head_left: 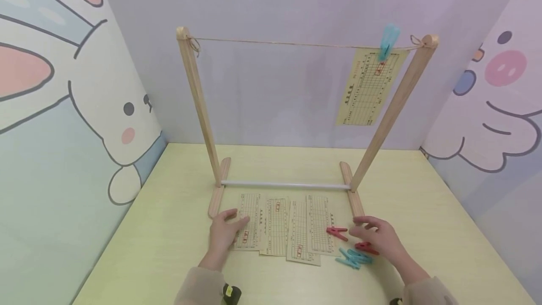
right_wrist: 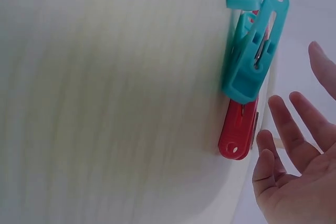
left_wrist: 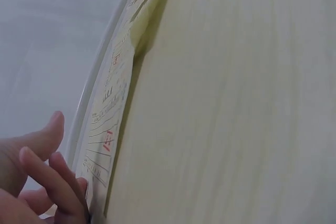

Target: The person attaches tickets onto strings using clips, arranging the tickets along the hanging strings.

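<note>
Four yellowish, grid-printed rectangular paper slips (head_left: 278,229): near centre, in a row on pale table (head_left: 139,248) | left hand (head_left: 223,234): at leftmost slip's left edge, fingers loosely bent, thumb apart | right hand (head_left: 378,237): fingers relaxed, parted, beside red plastic clothespins (right_wrist: 238,132), turquoise plastic clothespins (right_wrist: 244,77) | far: light wooden two-post frame (head_left: 199,107)

On the table (head_left: 139,248), the rack (head_left: 285,184). Before the rack, four slips (head_left: 277,227) in a row. Before its left foot (head_left: 215,202), the left hand (head_left: 222,234); before its right foot (head_left: 355,203), loose clothespins (head_left: 353,258) beside the right hand (head_left: 378,238). On the rack's line (head_left: 275,43), near its right post (head_left: 394,116), one hanging slip (head_left: 371,88).
</note>
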### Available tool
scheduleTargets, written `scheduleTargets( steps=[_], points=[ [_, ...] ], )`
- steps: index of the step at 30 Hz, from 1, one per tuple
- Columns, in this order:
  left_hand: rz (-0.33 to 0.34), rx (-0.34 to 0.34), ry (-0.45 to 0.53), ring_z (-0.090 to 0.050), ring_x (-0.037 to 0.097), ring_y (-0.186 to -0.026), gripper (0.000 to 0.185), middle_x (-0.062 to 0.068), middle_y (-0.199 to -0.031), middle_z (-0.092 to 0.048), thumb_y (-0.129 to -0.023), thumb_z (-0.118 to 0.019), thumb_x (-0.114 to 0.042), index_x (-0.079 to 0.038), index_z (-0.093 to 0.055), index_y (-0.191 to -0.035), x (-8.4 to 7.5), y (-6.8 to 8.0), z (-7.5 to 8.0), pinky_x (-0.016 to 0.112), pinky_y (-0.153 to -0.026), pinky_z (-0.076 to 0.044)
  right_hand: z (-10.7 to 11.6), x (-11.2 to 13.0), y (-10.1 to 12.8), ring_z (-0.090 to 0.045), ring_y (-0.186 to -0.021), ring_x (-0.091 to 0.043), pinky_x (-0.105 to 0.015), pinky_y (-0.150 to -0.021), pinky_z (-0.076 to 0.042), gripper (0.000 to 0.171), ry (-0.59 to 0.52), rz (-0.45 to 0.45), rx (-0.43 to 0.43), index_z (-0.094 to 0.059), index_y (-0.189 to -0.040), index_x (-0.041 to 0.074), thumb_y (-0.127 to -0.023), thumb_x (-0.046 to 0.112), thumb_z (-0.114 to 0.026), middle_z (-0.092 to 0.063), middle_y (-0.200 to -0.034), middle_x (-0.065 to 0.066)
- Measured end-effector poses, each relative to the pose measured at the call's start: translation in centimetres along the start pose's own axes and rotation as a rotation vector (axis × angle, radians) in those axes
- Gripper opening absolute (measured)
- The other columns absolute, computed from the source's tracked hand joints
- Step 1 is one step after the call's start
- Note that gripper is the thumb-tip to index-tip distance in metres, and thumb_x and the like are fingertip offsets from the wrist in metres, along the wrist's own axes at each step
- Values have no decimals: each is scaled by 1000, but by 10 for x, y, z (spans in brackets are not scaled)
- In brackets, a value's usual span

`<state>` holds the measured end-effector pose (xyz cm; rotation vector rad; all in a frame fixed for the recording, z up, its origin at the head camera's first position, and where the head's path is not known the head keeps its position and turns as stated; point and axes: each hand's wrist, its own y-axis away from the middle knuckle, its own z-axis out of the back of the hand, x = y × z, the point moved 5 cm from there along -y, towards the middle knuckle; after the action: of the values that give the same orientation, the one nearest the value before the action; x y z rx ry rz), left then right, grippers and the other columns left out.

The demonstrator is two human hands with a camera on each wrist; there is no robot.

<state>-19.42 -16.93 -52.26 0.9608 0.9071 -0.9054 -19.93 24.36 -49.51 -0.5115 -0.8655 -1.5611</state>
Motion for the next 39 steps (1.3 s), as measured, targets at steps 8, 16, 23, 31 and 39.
scheduleTargets(
  steps=[8, 16, 23, 31, 39],
  points=[
    [-8, -14, -23, -53, 8, -61, 62, 23, -140, -52, -82, -78, -12, -1, -51, -138, 1, -1, -1, 19, -50, -45, -4, 9, -7, -55, -108, -29, -37, -80, -47, 51, 158, 108, 6, -70, -119, 8, -79, 39, -82, -67, -123, -14],
    [-18, -64, -104, -62, 36, -109, 60, 21, -140, -54, -78, -77, -3, -1, -55, -134, 1, 0, -2, 43, -89, -55, -13, 14, -12, -54, -117, -42, -62, -98, -41, 53, 213, 220, 33, -71, -115, 4, -73, 34, -86, -66, -125, -20],
    [-19, -50, -135, -55, 41, -123, 57, 21, -138, -57, -78, -77, -2, 0, -57, -131, -6, -1, 0, 48, -99, -50, -17, 16, -13, -53, -107, -31, -50, -90, -44, 55, 285, 255, 15, -71, -114, 6, -70, 34, -88, -68, -120, -16],
    [-6, -30, -164, -59, 39, -118, 53, 20, -135, -59, -79, -77, -3, -1, -59, -128, -8, -2, 5, 46, -94, -53, -21, 19, -13, -51, -97, -25, -36, -79, -40, 41, 338, 267, -2, -75, -104, 10, -69, 27, -89, -68, -108, -6],
    [-31, -26, -165, -58, 38, -118, 48, 18, -128, -64, -79, -76, -5, -4, -61, -125, -2, -7, 8, 49, -98, -48, -23, 21, -11, -46, -94, -25, -33, -73, -37, 37, 398, 256, -3, -75, -99, 13, -69, 30, -89, -63, -107, -6]
  ],
)
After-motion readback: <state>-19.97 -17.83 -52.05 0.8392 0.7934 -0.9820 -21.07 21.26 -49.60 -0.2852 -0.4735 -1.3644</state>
